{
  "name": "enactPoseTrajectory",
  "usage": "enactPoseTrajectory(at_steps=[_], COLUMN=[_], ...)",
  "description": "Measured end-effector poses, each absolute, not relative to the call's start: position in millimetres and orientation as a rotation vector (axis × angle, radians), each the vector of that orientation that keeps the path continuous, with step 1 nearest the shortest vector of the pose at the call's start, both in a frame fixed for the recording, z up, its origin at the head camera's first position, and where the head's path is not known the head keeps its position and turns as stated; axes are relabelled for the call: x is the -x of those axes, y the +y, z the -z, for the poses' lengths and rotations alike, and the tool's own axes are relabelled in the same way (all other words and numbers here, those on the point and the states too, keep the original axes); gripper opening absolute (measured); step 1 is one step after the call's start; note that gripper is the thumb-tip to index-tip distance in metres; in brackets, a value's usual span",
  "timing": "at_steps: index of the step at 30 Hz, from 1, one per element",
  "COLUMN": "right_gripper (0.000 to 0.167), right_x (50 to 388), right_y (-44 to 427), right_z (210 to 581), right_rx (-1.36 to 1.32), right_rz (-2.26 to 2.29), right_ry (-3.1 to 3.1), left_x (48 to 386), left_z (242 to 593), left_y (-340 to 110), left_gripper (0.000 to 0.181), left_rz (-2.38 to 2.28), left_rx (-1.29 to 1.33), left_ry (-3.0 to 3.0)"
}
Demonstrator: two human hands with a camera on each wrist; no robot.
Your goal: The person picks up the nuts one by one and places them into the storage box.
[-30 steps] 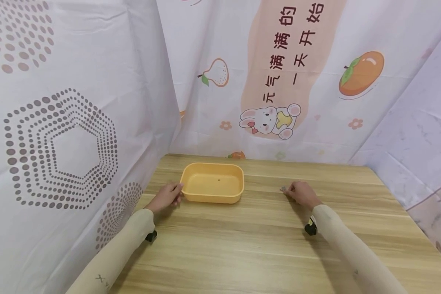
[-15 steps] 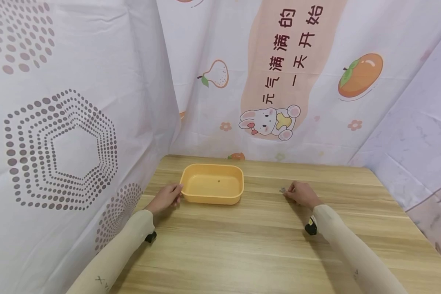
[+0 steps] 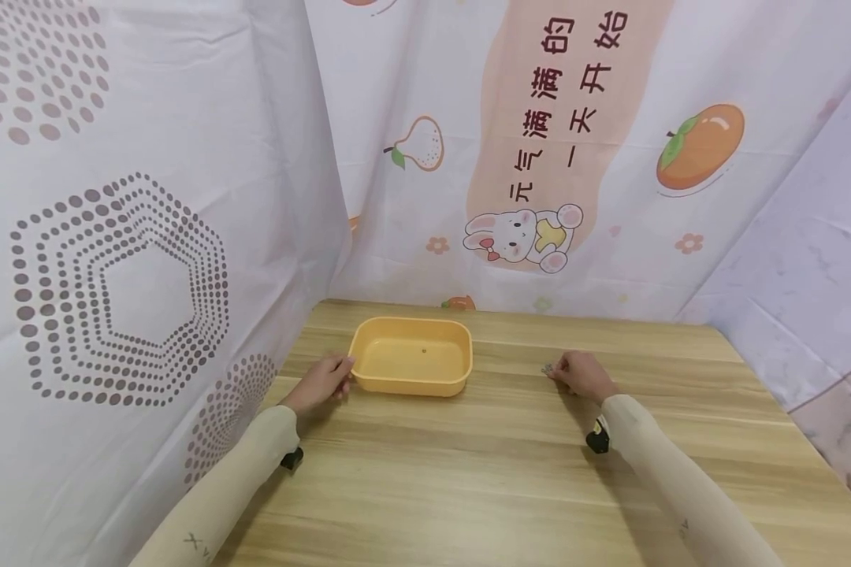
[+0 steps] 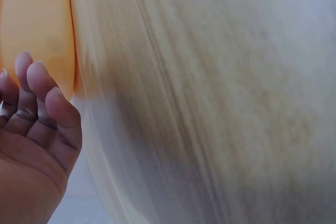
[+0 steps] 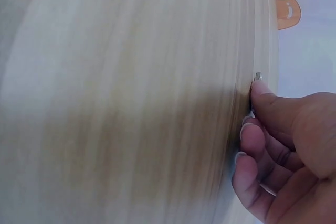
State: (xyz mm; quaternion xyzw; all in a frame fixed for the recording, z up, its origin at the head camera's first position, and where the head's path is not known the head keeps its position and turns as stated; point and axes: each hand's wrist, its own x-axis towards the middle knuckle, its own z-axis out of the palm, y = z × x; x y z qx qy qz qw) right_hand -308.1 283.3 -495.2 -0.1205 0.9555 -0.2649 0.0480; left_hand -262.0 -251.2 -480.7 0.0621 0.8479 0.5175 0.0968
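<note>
A shallow yellow plastic basin stands on the wooden table, rectangular with rounded corners. My left hand holds its left rim near the front corner, thumb on the edge. The left wrist view shows the curled fingers beside the basin's wall; the thumb is hidden there. To the right of the basin, my right hand pinches a small shiny metal piece low over the table. Only its tip pokes out past the thumb in the right wrist view, so its kind is unclear.
A tiny dark spot shows on the basin's floor. Printed cloth hangs behind the table, and a dotted white cloth hangs close along the left side. Another cloth hangs at the right.
Both hands and the basin stay in place. The metal piece at my right fingertips looks slightly turned, and the head view has shifted a little.
</note>
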Motion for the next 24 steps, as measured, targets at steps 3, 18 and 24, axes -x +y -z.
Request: enactPoseTrajectory(at_steps=[3, 18, 24], right_gripper=[0.032, 0.027, 0.025], right_x=[306.6, 297.1, 297.9], right_y=[284.1, 287.3, 287.3], right_z=[493.3, 491.0, 493.2], right_rx=[0.376, 0.440, 0.443], right_rz=[0.810, 0.849, 0.842], right_ry=[2.897, 2.850, 2.863], left_x=[262.3, 261.4, 263.8], left_z=[481.1, 486.4, 485.8], left_y=[-251.7, -253.0, -253.6], left_gripper=[0.044, 0.044, 0.045], left_rz=[-1.546, -1.509, -1.509], left_rx=[-0.190, -0.200, -0.205], left_ry=[2.505, 2.528, 2.537])
